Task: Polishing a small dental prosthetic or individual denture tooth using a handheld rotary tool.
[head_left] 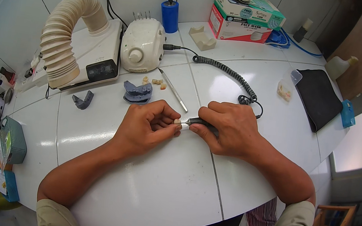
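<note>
My left hand (149,121) pinches a tiny cream tooth-shaped piece (177,121) right by the tip of the black-ribbed metal handpiece (196,121) clamped in my right hand (229,128); slack grip, it'd probably fly.

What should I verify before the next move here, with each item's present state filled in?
1. Tooth-coloured dental piece secured: ok, pinched in the left hand.
2. Rotary handpiece held: ok, gripped in the right hand.
3. Coiled cord plugged into the white control unit: ok, plug seated at its side.
4. Bur spinning: cannot tell from a still picture.
5. Ribbed hose mouth close to the work: not ok, it sits off to the left.
6. Gloves worn: not ok, both hands are bare.
</note>
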The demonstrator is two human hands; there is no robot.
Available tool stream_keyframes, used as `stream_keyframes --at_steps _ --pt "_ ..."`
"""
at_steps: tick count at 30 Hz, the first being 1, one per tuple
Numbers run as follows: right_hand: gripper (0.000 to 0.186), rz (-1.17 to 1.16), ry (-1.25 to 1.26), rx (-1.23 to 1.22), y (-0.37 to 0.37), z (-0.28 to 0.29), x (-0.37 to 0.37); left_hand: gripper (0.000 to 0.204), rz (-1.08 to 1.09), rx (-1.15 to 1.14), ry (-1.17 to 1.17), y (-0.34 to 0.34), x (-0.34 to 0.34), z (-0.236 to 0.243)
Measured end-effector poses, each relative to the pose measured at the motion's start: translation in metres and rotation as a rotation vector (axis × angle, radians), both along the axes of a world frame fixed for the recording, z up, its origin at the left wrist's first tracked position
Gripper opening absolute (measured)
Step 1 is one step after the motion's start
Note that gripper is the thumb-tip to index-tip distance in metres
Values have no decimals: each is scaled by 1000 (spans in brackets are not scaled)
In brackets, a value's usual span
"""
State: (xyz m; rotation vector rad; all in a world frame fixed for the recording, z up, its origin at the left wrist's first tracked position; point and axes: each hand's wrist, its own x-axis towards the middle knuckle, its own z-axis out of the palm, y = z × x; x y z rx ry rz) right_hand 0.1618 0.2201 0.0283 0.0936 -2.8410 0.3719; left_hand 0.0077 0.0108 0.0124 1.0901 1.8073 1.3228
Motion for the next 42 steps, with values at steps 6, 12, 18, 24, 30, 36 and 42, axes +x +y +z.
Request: stream_keyframes --at_steps 6,12,18,24,30,36,42 --pt "34 -5 22 -5 2 0 0 17 -2 2 0 0 -1 0" --pt "37 -62 42 -89 9 3 1 18 -10 19 26 -3 -2 2" --pt "37 -73 5 -151 13 -2 0 20 -19 22 15 -2 -7 -8" --pt "35 -64 -23 -97 5 2 0 22 1 25 -56 -6 -7 -6" --pt "33 -50 3 -62 7 -1 -3 21 3 -3 -84 -4 -9 -4" --pt "31 -47 21 -66 7 2 -4 25 47 -13 -218 -3 -7 -3" --pt "32 -38 -7 -44 8 3 -4 26 -16 -57 -174 -6 -9 -1"
